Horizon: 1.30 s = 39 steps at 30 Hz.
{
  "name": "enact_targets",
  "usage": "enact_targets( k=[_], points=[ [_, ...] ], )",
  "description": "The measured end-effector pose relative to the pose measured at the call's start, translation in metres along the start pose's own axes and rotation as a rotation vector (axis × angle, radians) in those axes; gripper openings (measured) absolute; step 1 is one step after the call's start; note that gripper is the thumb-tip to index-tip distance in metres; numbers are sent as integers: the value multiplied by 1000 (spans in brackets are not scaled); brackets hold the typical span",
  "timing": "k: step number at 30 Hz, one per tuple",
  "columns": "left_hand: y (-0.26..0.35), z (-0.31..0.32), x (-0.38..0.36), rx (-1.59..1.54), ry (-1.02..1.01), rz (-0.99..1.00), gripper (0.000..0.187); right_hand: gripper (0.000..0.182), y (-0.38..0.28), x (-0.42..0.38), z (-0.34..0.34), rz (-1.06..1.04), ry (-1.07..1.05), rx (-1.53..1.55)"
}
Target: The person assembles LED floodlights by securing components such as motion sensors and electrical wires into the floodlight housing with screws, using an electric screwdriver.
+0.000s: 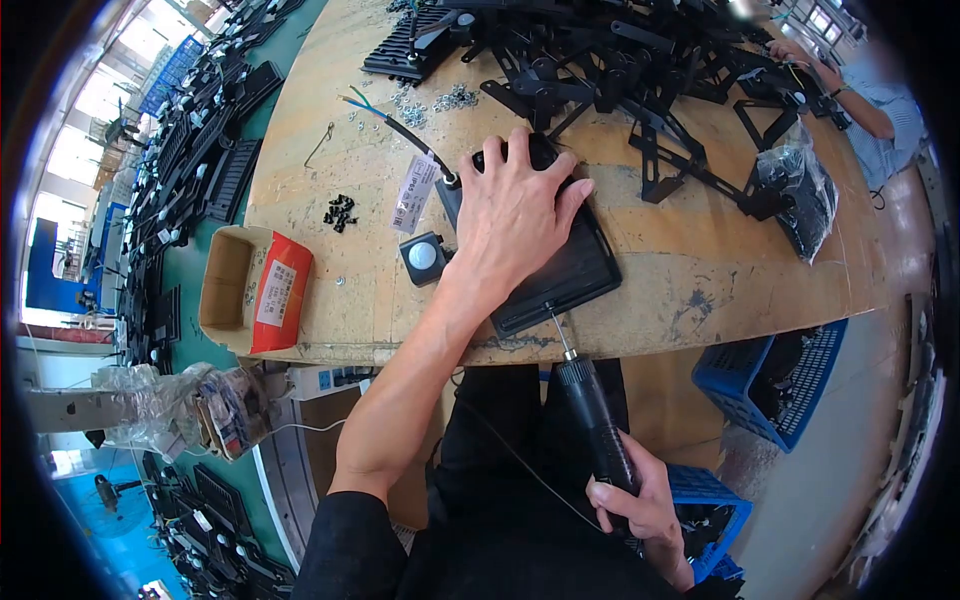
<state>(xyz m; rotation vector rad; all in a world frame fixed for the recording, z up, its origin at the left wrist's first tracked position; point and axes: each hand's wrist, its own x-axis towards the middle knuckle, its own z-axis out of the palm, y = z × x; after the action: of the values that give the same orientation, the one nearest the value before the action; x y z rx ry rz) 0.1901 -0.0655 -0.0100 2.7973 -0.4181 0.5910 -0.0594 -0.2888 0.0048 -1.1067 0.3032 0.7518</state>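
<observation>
A black floodlight [575, 268] lies on the table near its front edge, with a round white sensor [422, 257] at its left side. A black cable [408, 133] with bared coloured wires and a white label [413, 190] come off its upper left. My left hand [510, 205] presses down on the floodlight with fingers spread, hiding much of it. Below the table edge, my right hand [640, 495] is closed around a black electric screwdriver [595, 415]. The screwdriver's bit reaches the floodlight's near edge; whether a screw sits under it cannot be seen.
Black metal brackets [650, 80] are piled at the back, by loose washers [455, 97]. Small black screws [340, 213] and an open red box [280, 293] lie left. A plastic bag [800, 195] is right. Blue crates [770, 385] stand below. Another person's arm [850, 95] reaches in.
</observation>
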Motion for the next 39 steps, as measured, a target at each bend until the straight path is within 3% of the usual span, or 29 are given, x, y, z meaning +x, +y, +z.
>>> enact_targets(
  k=[5,7,8,10,11,13,16,19,21,22,24,25,28,30,33,34,35,36,37,38,39],
  points=[
    [1,-5,-1,3,3,23,39,79,-2,4,-11,44,-108,107],
    [3,-6,0,0,-36,8,39,81,13,9,-26,93,-308,481],
    [7,-9,3,-24,-93,-19,39,81,22,11,-29,34,-271,482],
    [11,-12,4,-19,-87,18,38,79,38,16,-28,187,-599,941],
    [12,-13,3,-32,-79,42,38,79,33,10,-28,155,-605,935],
    [10,-9,0,-31,-62,70,40,74,26,-5,-18,70,-338,587],
    [17,-16,-5,-1,-87,15,43,71,30,-36,-35,-4,-258,337],
    [43,-40,-46,-66,-176,102,65,69,36,-61,-56,-136,-97,221],
    [67,-52,-73,-120,-235,158,92,67,43,-57,-66,-235,30,229],
    [74,-53,-84,-91,-225,166,95,59,38,-49,-65,-265,74,244],
    [84,-63,-92,36,-312,178,92,49,42,-29,-66,-365,203,157],
    [84,-63,-101,78,-263,219,84,41,40,-20,-63,-420,205,174],
    [65,-49,-137,130,-11,391,65,66,46,10,-74,-516,184,142],
    [59,-66,-152,55,39,409,61,63,42,16,-74,-541,165,148],
    [53,-140,-174,-195,69,268,70,55,48,32,-89,-520,77,-19],
    [56,-171,-188,-358,75,179,73,50,41,29,-75,-533,137,-40],
    [57,-199,-209,-314,101,126,73,46,34,26,-64,-550,203,-62],
    [60,-228,-233,-434,172,62,75,46,28,30,-60,-534,140,-83],
    [64,-254,-260,-558,247,13,77,34,23,34,-59,-534,43,-117],
    [70,-279,-290,-566,241,-168,71,29,17,35,-56,-538,-41,-145],
    [76,-311,-315,-647,313,-306,61,35,6,19,-16,-578,99,-235]
  ],
)
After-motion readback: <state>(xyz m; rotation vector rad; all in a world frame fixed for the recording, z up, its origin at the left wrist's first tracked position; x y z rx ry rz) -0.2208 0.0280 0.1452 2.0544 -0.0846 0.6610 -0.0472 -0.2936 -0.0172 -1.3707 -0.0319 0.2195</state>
